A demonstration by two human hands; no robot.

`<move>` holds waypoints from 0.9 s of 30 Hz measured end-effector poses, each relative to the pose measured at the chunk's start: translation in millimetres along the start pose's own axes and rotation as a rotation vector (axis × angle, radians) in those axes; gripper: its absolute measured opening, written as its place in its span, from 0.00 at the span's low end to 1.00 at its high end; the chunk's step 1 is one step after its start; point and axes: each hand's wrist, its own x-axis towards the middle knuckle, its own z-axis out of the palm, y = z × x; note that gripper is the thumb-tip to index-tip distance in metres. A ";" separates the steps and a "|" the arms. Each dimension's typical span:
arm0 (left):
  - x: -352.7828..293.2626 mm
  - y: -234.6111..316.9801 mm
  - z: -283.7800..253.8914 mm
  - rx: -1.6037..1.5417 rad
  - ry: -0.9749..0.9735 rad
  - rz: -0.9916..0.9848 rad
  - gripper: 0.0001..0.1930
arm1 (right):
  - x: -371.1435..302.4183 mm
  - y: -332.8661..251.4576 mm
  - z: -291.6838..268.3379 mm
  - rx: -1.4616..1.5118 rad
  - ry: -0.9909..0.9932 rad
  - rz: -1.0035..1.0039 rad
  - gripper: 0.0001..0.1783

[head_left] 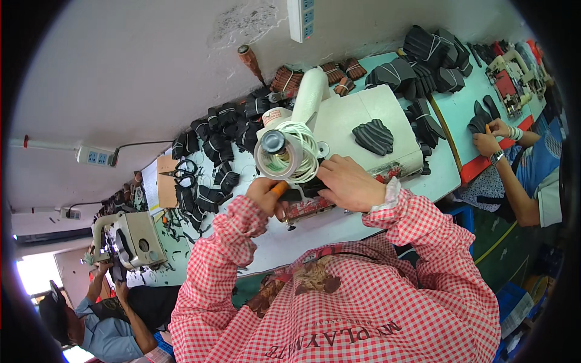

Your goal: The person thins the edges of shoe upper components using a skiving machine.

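A cream bench machine (363, 114) stands before me, with a coil of white cord (307, 145) around its round front part. At its front edge my left hand (265, 196) is closed on one end of a small black piece (293, 195), mostly hidden by fingers and machine. Something orange (279, 189) shows at the left fingers; whether worn or held is unclear. To its right, my right hand (351, 184) has its fingers bent and pressed together beside the coil, its fingertips largely hidden. A stack of black shaped pieces (373, 137) lies on the machine's flat top.
Bundles of black pieces (219, 145) crowd the white table (266, 245) on the left, near black-handled scissors (184, 173). More black bundles (392, 74) sit at the back right. Co-workers sit at a left machine (139, 239) and beside a right machine (511, 81).
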 end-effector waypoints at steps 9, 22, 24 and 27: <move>3.2 -4.3 24.1 -0.199 0.095 -0.080 0.10 | -4.9 8.7 -2.2 0.139 -0.044 0.035 0.15; -18.1 21.3 130.5 0.514 0.384 0.707 0.30 | -20.5 12.9 -13.6 -0.134 0.298 0.152 0.23; 10.7 28.6 132.0 0.577 0.508 0.784 0.33 | -25.7 19.5 -11.8 -0.131 0.392 0.190 0.22; 36.8 35.1 131.2 0.580 0.623 0.774 0.37 | -32.6 16.2 -16.6 -0.207 0.309 0.187 0.22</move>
